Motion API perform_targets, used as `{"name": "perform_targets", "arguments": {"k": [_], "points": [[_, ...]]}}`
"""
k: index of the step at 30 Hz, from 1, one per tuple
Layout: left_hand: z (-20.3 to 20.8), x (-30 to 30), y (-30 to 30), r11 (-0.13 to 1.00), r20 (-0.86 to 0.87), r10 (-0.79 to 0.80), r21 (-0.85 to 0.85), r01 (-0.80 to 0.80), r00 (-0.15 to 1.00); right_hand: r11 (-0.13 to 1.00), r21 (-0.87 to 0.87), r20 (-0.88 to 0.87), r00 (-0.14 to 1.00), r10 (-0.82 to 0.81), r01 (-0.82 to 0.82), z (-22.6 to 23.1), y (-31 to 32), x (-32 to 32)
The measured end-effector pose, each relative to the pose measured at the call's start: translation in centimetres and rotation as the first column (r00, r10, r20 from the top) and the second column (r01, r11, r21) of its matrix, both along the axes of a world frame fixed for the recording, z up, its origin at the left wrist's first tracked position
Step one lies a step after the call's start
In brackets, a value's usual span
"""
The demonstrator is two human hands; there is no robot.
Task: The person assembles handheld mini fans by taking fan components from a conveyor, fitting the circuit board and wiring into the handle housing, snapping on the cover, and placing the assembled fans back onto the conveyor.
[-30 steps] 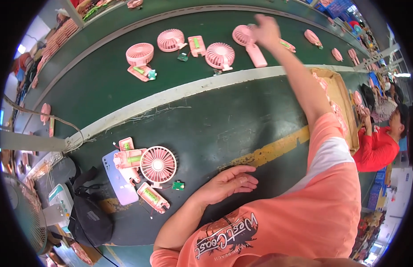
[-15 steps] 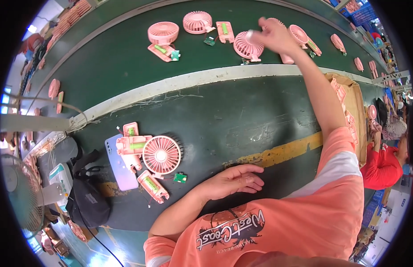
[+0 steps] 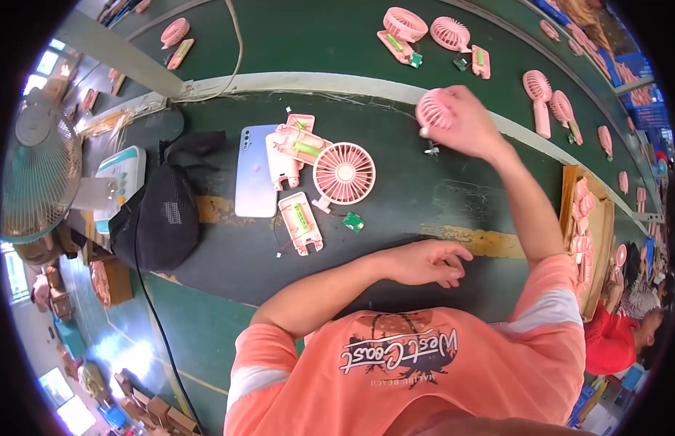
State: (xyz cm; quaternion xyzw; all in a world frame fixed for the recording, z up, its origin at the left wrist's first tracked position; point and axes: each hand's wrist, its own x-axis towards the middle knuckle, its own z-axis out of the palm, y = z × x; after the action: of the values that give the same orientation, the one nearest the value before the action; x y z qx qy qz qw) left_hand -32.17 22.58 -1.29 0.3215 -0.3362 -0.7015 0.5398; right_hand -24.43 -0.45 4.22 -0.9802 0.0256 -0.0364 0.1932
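My right hand point(image 3: 470, 125) is closed around a pink fan head point(image 3: 433, 109), over the near edge of the belt; a small part dangles under it. With fingers spread and slightly curled, my left hand point(image 3: 432, 263) rests at the table's near side, holding nothing. Left of my hands lies a round pink fan head point(image 3: 345, 173) with a green circuit board point(image 3: 353, 221) beside it. Pink handle shells with green-labelled cells point(image 3: 301, 221) lie around it, some overlapping a pale blue phone point(image 3: 256, 174).
On the green belt point(image 3: 316, 43) beyond lie several pink fans and handle parts. A cardboard box point(image 3: 599, 218) of pink parts stands at the right. A black bag point(image 3: 159, 218) and a desk fan point(image 3: 43, 167) are at the left. A person in red point(image 3: 613, 341) sits at the right.
My right hand has come back from the belt toward me, now carrying a fan head. My left hand stays resting and open. The whole view has shifted.
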Motion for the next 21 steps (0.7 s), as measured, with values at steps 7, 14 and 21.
{"name": "perform_targets", "arguments": {"k": [7,14,21], "points": [[-1.1,1.1,-0.1,0.997,-0.375,0.034,0.071,-0.008,0.927,0.404,0.91,-0.143,0.985,0.097,0.092,1.0,3.8,-0.7],[-0.7,1.1,-0.1,0.995,-0.176,-0.1,-0.007,0.101,0.979,0.966,0.259,0.0,1.0,0.018,-0.018,1.4,6.1,-5.9],[-0.9,0.7,0.0,0.99,-0.053,-0.115,-0.093,0.11,0.992,0.655,0.752,-0.073,0.997,-0.029,0.074,-0.7,7.7,-9.2]]}}
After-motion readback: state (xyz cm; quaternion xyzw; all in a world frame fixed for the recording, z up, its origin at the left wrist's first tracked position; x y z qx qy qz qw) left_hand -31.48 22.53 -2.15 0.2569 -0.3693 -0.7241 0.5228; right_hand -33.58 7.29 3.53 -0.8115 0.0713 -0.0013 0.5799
